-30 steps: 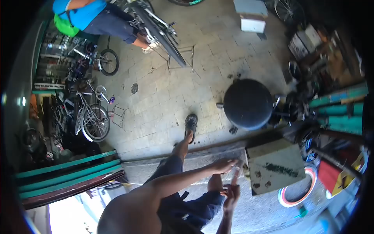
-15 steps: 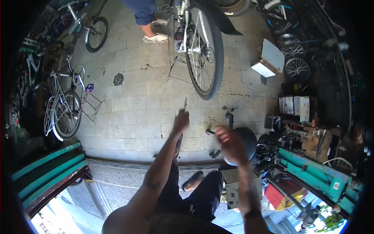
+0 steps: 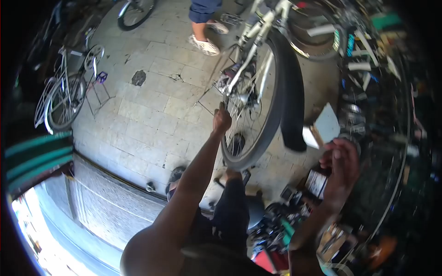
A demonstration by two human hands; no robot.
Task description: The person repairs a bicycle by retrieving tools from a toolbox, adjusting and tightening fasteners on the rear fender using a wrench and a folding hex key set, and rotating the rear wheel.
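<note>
My left hand [image 3: 222, 119] reaches forward and is closed, with a slim metal tool in its grip; the tool is mostly hidden against the bicycle now. The hand is beside the rear wheel hub of a white-framed bicycle [image 3: 258, 57]; I cannot tell whether it touches. The bicycle's rear wheel [image 3: 271, 124] and long black mudguard [image 3: 293, 115] rise between my two hands. My right hand [image 3: 341, 168] is out to the right, slightly blurred, its fingers loosely curled and apart, with nothing visible in it.
Beyond the bicycle stands another person in pale shoes [image 3: 205, 45]. A silver bicycle [image 3: 69, 87] leans at the left. A white box [image 3: 326, 126] sits near my right hand. Bike parts and wheels crowd the right side. Below left, a green bench [image 3: 39, 156] borders the step.
I have stepped forward and to the right, so the bicycle appears nearer. My left hand has come up to its rear hub. My right hand has moved outward, away from the round stool.
</note>
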